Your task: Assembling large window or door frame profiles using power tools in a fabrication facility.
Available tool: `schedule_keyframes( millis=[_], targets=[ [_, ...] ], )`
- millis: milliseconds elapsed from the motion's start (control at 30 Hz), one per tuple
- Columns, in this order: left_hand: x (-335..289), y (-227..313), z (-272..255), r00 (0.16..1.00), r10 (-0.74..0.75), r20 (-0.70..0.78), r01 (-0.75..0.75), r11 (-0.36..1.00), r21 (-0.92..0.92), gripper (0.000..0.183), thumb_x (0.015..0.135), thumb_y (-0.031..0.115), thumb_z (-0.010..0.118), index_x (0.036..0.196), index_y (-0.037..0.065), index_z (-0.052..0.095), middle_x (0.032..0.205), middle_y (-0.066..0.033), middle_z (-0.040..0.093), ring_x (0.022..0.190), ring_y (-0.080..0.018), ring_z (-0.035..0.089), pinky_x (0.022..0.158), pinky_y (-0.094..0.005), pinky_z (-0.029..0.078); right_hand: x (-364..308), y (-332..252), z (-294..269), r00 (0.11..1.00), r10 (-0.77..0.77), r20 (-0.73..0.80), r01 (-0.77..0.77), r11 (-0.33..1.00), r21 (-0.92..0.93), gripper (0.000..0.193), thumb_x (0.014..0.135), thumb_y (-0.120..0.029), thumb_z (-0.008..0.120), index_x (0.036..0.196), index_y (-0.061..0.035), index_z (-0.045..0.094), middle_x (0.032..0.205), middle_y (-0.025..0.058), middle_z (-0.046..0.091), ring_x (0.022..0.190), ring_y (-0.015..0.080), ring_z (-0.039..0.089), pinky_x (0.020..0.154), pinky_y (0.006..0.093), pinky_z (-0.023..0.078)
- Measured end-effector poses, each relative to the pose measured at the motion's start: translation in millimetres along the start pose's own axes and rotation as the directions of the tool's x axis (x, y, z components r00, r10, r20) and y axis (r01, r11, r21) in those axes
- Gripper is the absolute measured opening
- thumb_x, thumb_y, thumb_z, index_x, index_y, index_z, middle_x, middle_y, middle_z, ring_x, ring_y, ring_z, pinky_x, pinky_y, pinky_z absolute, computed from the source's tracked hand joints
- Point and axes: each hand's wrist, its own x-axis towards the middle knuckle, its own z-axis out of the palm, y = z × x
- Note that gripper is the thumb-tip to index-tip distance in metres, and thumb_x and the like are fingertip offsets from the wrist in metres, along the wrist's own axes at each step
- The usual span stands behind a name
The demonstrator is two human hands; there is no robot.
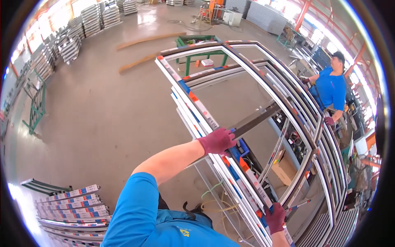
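Observation:
A large window frame (200,108) with dark and white bars, its near bar covered in printed red, blue and white film, lies on top of several similar frames. My left hand (217,141), in a maroon glove, is closed over that near bar around its middle. Farther right along the same bar, my right hand (275,217), also gloved, is wrapped round it near the corner. The fingertips of both hands are partly hidden by the bar. Beneath the frames, a dark cross beam (257,120) and a blue clamp-like part (244,147) show through the opening.
Across the frames stands a co-worker (332,88) in a blue shirt and maroon gloves, one hand by the frames' far edge. A green table (200,39) is beyond them. Film-wrapped bars (74,208) are stacked at lower left. A cardboard box (284,168) and hoses lie below.

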Motion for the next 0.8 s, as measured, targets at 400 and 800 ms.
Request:
schedule_keyframes(
  millis=[400, 800],
  targets=[
    [-244, -238, 67, 0.842, -0.415, -0.345, 0.361, 0.908, -0.211, 0.067, 0.091, 0.036, 0.076, 0.148, 0.007, 0.053, 0.145, -0.0187, 0.054, 0.138, -0.0395, 0.05, 0.12, -0.0516, 0.037, 283, -155, 156, 1.0, -0.022, 0.019, 0.024, 0.994, -0.107, 0.04, 0.093, -0.026, 0.073, 0.119, 0.0035, 0.069, 0.114, 0.0298, 0.071, 0.108, 0.0472, 0.068, 0.092, 0.0538, 0.054],
    [-745, -402, 54, 0.136, -0.91, 0.392, 0.991, 0.121, -0.061, 0.061, 0.091, 0.047, 0.073, 0.137, 0.007, 0.064, 0.137, -0.0194, 0.064, 0.129, -0.0384, 0.06, 0.109, -0.0504, 0.049, 573, -448, 223, 0.992, -0.122, -0.038, 0.117, 0.986, -0.122, 0.049, 0.092, -0.035, 0.074, 0.123, 0.0027, 0.07, 0.107, 0.0303, 0.073, 0.105, 0.0488, 0.069, 0.093, 0.0531, 0.055]
  ],
)
